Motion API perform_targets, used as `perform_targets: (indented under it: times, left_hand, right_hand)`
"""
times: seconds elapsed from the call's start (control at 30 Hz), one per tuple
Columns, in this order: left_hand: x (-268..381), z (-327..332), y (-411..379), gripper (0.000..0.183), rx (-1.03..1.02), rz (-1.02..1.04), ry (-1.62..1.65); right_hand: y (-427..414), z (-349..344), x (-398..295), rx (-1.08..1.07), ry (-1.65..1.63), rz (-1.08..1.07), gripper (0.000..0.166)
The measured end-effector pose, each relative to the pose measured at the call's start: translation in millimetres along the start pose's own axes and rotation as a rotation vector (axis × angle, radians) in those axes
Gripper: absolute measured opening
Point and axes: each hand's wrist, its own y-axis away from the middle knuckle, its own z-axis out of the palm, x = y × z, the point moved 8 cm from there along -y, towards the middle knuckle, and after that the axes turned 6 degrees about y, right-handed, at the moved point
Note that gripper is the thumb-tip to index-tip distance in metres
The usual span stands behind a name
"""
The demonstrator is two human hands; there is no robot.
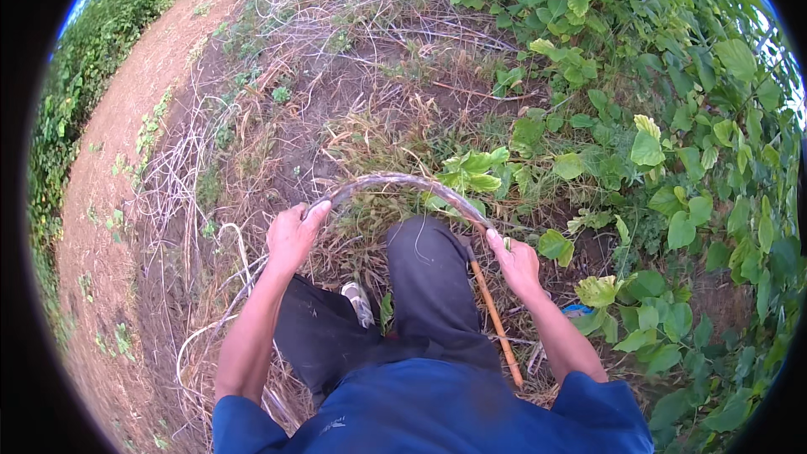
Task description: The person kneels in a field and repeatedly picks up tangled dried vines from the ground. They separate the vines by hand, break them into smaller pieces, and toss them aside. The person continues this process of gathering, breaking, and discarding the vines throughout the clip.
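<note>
A woody vine stem (396,179) arches in front of my knees, bent into a bow between my two hands. My left hand (295,233) grips its left part, thumb pressed along the bark. At the right end my right hand (514,258) is closed around it, thumb on top, with a bit of green showing by the fingers. The bark looks rough and grey-brown. From below my left hand, pale stems (236,296) trail down beside my leg; whether they join the held one I cannot tell.
A wooden handle (497,321) lies right of my raised knee (425,252), its far end partly hidden. Leafy vines (681,214) crowd the right side. Cut dry stems (179,164) are heaped at left, beside a bare dirt strip (120,157). Something blue (577,310) shows under leaves.
</note>
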Motion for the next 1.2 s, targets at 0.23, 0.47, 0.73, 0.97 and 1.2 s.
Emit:
perform_targets:
  times: [0.23,0.47,0.73,0.97,1.2]
  left_hand:
    - [130,-90,-33,0.066,0.299,0.285,0.546]
    - [237,-51,-30,0.051,0.027,0.241,1.145]
    - [242,-87,-27,0.06,-0.026,0.28,1.148]
    - [353,-136,-7,0.082,-0.056,0.735,0.908]
    - [473,-204,71,0.044,-0.232,1.134,0.842]
  right_hand:
    - [-36,-38,-103,0.197,-0.516,-0.079,0.083]
    - [-9,-79,-267,0.199,-0.792,-0.538,0.062]
    - [-38,-86,-274,-0.015,-0.793,-0.675,0.063]
    - [-40,-185,-310,-0.056,-0.873,-0.811,0.079]
    - [9,-277,-374,0.029,-1.191,-1.32,0.042]
